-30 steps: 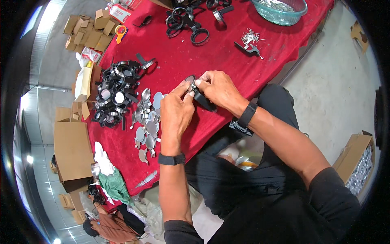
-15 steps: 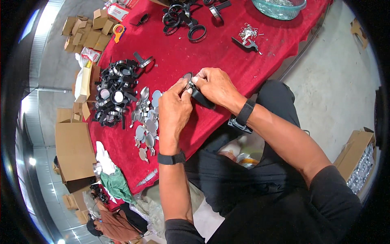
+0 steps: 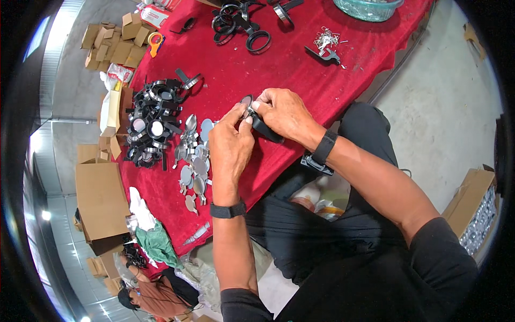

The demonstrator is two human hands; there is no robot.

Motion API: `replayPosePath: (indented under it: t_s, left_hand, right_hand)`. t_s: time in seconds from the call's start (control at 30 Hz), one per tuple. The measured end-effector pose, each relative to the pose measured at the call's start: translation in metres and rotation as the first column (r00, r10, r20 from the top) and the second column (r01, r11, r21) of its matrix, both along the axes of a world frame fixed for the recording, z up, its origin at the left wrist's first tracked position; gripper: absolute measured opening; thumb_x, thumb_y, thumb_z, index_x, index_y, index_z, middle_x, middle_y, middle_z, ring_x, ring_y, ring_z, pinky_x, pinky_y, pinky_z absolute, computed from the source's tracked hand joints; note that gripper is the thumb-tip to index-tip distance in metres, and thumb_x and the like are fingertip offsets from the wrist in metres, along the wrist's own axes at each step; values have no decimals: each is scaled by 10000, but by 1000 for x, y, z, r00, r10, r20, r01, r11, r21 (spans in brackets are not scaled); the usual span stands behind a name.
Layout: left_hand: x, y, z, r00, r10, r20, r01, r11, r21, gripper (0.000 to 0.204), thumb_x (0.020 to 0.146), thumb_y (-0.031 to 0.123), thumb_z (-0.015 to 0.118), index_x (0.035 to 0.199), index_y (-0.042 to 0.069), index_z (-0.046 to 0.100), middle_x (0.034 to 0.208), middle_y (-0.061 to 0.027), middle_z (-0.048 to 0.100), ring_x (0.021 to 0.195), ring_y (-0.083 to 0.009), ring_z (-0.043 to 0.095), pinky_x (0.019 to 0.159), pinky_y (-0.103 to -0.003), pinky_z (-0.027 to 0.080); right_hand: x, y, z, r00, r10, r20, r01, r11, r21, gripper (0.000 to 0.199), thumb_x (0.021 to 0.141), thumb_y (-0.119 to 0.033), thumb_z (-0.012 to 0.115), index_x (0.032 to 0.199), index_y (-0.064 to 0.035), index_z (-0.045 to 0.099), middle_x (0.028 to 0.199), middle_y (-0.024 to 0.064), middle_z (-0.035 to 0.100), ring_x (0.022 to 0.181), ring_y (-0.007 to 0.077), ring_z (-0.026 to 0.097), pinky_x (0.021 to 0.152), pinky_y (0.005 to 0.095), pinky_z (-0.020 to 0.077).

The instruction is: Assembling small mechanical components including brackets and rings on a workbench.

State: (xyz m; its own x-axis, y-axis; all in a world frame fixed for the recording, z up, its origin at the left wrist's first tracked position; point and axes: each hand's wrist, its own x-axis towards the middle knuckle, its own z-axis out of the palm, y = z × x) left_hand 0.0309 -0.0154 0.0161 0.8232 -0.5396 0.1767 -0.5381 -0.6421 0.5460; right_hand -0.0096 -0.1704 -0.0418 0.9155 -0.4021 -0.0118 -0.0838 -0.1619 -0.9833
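Above the near edge of the red cloth, both hands hold one black-handled piece [image 3: 266,130] with a round grey metal disc [image 3: 247,100] at its far end. My left hand [image 3: 232,147] pinches it from the left, fingertips at the disc. My right hand [image 3: 286,111] is closed over the joint between disc and handle, its thumb and forefinger pressed there. Whether a small pin sits between those fingers is hidden. Just left of my left hand lie several loose grey metal discs with tabs [image 3: 199,165]. Beyond them is a heap of black ring-and-handle pieces [image 3: 155,123].
More black rings [image 3: 258,41] lie at the far side of the red cloth [image 3: 279,67]. A small pile of metal pins [image 3: 326,38] sits by a black handle [image 3: 322,55], near a teal bowl [image 3: 370,11]. Cardboard boxes [image 3: 101,198] and another person [image 3: 161,298] are at the left.
Both hands stay nearly in place on the black-handled piece, with only slight finger movement. The whole view has shifted a little. The other person at the lower left has moved slightly.
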Motion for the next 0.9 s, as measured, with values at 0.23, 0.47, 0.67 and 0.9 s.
replayPosePath:
  t_s: [0.23,0.47,0.67,0.9]
  left_hand:
    - [8,6,-6,999,-17,-37,16,1000,-17,321,999,73,682,1299,-22,739,1308,-258,736,1253,-378,716,1078,-402,538]
    - [16,9,-8,992,-53,-114,45,997,-66,328,989,91,713,1299,-10,747,1328,-244,737,1267,-335,717,1087,-380,534]
    - [17,10,-2,987,-66,-144,50,993,-110,320,969,106,736,1268,-5,767,1305,-238,750,1224,-306,742,1065,-365,547]
    - [19,9,-5,990,-15,-142,-2,993,-121,331,935,92,755,1249,-6,776,1283,-238,760,1193,-277,754,1043,-349,558]
  right_hand:
    - [0,1,-1,1000,-9,18,10,1000,-12,314,954,-300,700,908,4,763,845,252,748,833,411,751,788,515,567]
    - [0,1,-3,1000,-14,25,14,1000,2,312,952,-299,710,909,5,762,842,241,751,828,408,753,779,510,569]
    - [0,1,0,1000,-25,3,25,1000,-13,306,955,-288,705,904,8,761,832,243,748,818,402,753,778,512,570]
    - [1,3,-1,999,-23,36,25,998,-63,325,978,-288,702,960,31,763,792,216,734,751,340,737,718,475,549]
